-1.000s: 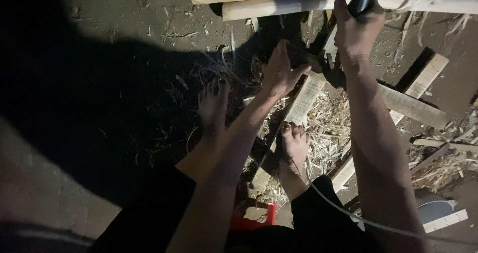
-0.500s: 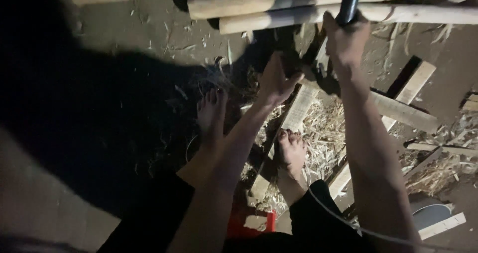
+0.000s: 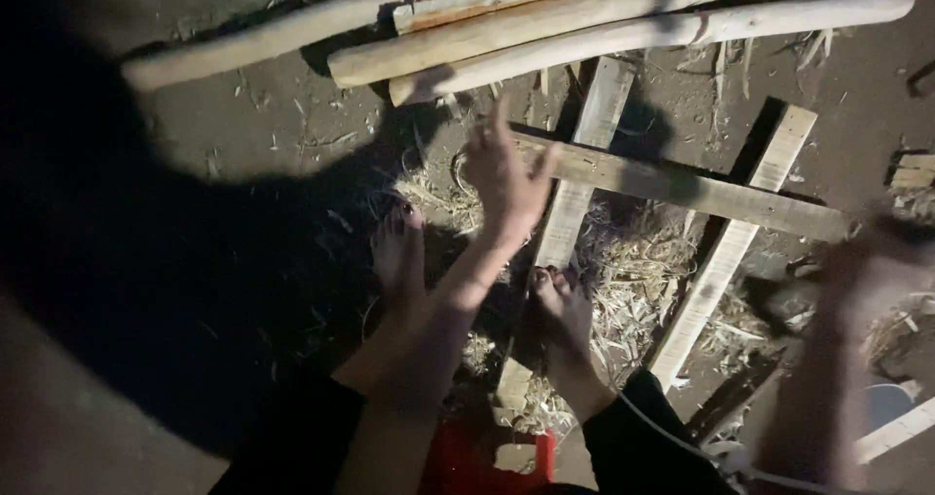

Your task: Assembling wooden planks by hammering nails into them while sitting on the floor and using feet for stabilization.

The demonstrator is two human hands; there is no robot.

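My left hand (image 3: 502, 179) hovers open, fingers spread, over the near end of a cross slat (image 3: 682, 185) that lies across two pale wooden slats (image 3: 577, 203) (image 3: 729, 252) on the dirt ground. My right hand (image 3: 877, 247) is at the right edge, blurred by motion. It is closed on a dark tool (image 3: 779, 298) whose smeared shape reaches left towards the right slat. My bare feet (image 3: 399, 252) (image 3: 560, 305) rest on the ground, the right one on the left slat.
Several long round poles (image 3: 623, 28) lie across the top. Straw and wood shavings (image 3: 633, 281) litter the ground around the slats. A red stool (image 3: 487, 461) is under me, a white cable (image 3: 682, 437) runs by my right leg, and a pale round container (image 3: 891, 403) sits at lower right.
My right hand has swung the dark tool from up by the poles down to the right. My left hand has lifted off the slat and opened. The view has shifted up.
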